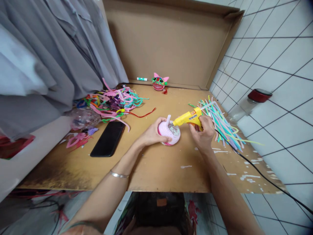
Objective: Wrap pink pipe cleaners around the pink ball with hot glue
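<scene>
**Craft table, one moment: hands, glue gun and pink ball**

1. Lower centre of the frame: the near edge of the table [158, 173], a brown board flecked with white drips. A thin metal bangle [119, 175] sits on the left forearm.
2. Lower right: a black cord [256, 171] runs from the gun across the table onto white tiles.
3. Centre: the left hand [151, 133] is cupped around the left side of the pink ball [168, 134], which rests on the table. The ball is wound in pale pink fuzzy stems, with one stem end standing up from its top.
   Handling, as judged: light, soft on the surface, likely to dent under a hard squeeze and to roll if let go. It is best held low around its sides, away from any fresh glue.
4. Right of centre: the right hand [204, 132] is closed around the grip of the yellow glue gun [188, 118]. Its nozzle points left, at or touching the top of the ball.
5. Left of centre: a black phone [107, 138] lies flat.
6. Right: a loose bundle of straight pastel stems [223, 124] lies just behind the right hand.
7. Upper left: a tangle of coloured stems [114, 101] lies below hanging grey cloth [49, 58].
8. Far centre: a small pink-eared figure [159, 82] and a green-capped tube [142, 79] sit against a cardboard backing [171, 42].
9. Far right: a red-lidded jar [253, 99] lies on the tiles.
</scene>
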A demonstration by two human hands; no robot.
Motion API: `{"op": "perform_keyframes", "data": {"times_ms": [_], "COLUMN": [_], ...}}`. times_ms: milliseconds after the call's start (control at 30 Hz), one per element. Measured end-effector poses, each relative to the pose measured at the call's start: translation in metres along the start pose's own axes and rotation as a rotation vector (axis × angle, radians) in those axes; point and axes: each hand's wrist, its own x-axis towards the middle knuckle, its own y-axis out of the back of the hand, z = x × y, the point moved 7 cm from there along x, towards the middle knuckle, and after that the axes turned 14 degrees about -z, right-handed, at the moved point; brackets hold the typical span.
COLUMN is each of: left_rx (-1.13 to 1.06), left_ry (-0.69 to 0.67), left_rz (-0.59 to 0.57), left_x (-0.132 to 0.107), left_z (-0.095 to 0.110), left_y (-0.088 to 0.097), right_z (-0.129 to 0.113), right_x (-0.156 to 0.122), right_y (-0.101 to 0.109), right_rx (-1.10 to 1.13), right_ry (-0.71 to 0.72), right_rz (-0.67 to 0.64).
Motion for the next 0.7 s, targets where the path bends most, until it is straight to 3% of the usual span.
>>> {"op": "perform_keyframes", "data": {"times_ms": [700], "left_rx": [0.011], "left_ry": [0.001], "left_rz": [0.011], "left_x": [-0.0009], "left_z": [0.0021], "left_y": [-0.0001], "right_z": [0.0001], "right_x": [0.0001], "right_y": [0.0027], "right_rx": [-0.015], "right_ry": [0.004], "right_rz": [-0.005]}}
